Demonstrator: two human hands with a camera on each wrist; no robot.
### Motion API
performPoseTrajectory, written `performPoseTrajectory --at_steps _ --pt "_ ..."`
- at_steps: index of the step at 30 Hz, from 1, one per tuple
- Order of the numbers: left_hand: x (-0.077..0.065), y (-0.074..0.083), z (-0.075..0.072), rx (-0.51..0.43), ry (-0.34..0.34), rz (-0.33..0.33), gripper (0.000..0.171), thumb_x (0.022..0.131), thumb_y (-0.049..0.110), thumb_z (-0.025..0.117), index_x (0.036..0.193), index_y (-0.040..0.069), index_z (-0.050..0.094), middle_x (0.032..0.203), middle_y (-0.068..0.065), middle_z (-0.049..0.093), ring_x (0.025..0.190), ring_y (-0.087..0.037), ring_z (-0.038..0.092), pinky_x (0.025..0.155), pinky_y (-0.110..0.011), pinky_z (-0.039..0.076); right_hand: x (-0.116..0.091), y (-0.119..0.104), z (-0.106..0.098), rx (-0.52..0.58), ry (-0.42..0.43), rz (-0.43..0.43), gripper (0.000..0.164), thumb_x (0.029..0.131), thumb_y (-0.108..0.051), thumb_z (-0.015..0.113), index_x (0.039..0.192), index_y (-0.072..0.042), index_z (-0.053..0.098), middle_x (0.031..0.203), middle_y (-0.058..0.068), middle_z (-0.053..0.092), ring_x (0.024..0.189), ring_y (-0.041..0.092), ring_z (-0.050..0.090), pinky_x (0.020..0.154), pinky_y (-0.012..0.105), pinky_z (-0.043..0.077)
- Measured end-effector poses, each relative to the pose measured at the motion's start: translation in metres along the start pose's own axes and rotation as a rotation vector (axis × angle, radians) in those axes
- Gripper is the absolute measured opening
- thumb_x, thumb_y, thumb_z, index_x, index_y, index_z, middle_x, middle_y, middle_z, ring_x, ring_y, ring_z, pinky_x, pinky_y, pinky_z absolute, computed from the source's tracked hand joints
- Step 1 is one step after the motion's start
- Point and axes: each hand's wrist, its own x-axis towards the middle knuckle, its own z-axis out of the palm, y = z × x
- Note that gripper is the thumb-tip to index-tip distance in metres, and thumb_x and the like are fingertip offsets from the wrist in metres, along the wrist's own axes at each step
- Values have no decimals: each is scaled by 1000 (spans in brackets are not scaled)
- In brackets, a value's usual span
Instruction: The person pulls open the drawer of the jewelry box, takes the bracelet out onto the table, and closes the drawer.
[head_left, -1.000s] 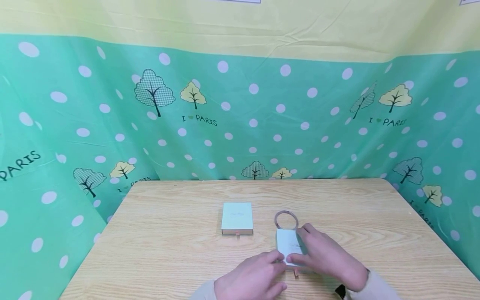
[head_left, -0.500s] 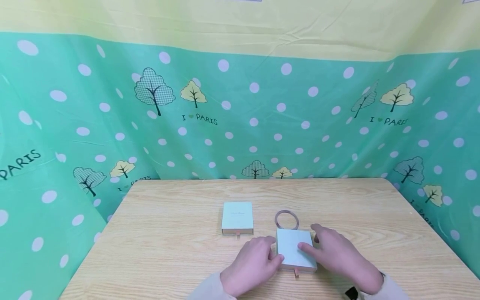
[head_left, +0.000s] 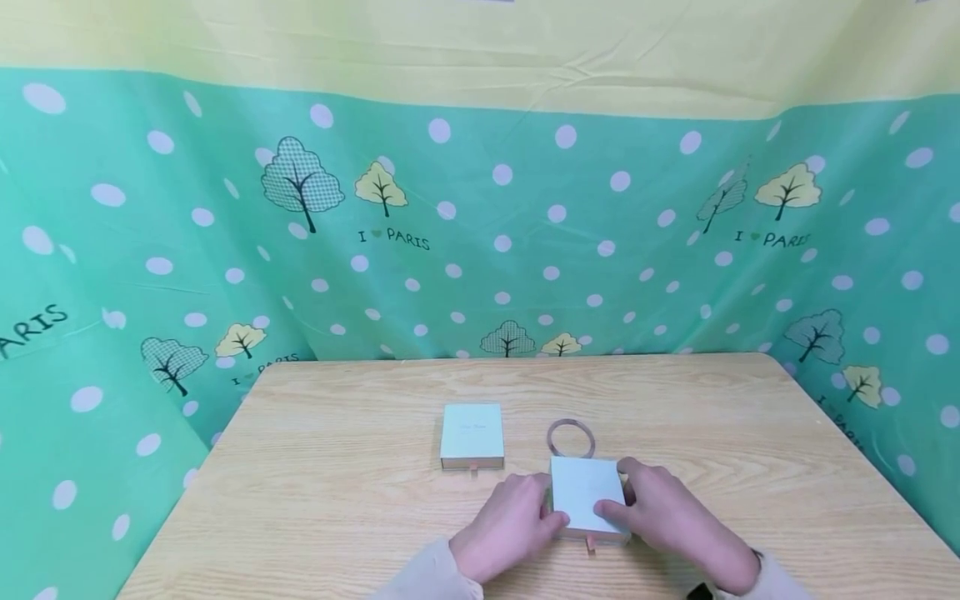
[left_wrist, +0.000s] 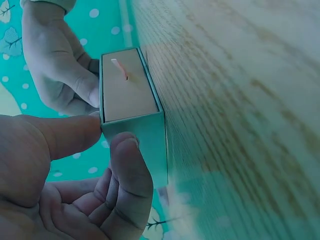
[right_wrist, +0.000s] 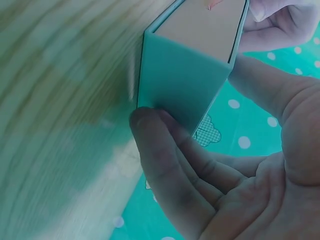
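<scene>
A pale blue square drawer box [head_left: 587,485] sits at the front right of the table in the head view, a small pink ribbon tab [head_left: 591,544] at its near side. My left hand [head_left: 504,523] holds its left side, thumb at the top edge and fingers against the wall. On the opposite side my right hand [head_left: 663,510] grips it, thumb over the top. The left wrist view shows the pinkish drawer front [left_wrist: 127,97] flush inside the sleeve. In the right wrist view fingertips [right_wrist: 145,117] press low on the blue side wall [right_wrist: 180,75].
A dark thin ring [head_left: 551,438], like a bangle, lies flat right behind the held box. Farther left rests a second pale blue box [head_left: 472,429] with a similar tab. The wooden table [head_left: 337,467] ends at a green dotted curtain [head_left: 420,292].
My right hand has shifted off the box top to its right side. My left hand has moved from the front-left corner to the left side. The box has barely moved.
</scene>
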Motion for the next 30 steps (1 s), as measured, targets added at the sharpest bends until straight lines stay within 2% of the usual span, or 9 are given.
performPoseTrajectory --at_steps 6,16,23,30 --pt "-1 0 -1 -31 -21 -27 17 84 19 72 85 7 60 56 10 48 44 -3 43 40 -19 39 0 -2 1 1 -8 19 43 77 -31 79 102 -2 60 67 -2 57 59 13 48 49 25 39" --pt "-7 -6 -5 -48 -14 -26 20 83 18 73 78 10 56 56 12 49 45 -2 44 42 -18 39 1 -9 6 7 -12 -37 37 77 -31 78 94 -3 60 64 -3 53 55 13 45 46 23 37" --pt "-12 -10 -10 -46 -14 -27 20 83 18 74 77 11 56 58 12 51 48 -1 46 46 -18 41 1 -13 9 47 -41 -29 50 78 -34 78 108 2 60 74 -1 61 61 13 50 51 24 42" --pt "-16 -13 -15 -37 -7 -31 20 82 19 74 76 12 55 56 12 51 47 -1 46 44 -18 40 3 -16 12 64 -56 -53 51 78 -36 78 107 1 60 74 -1 62 61 13 50 51 24 41"
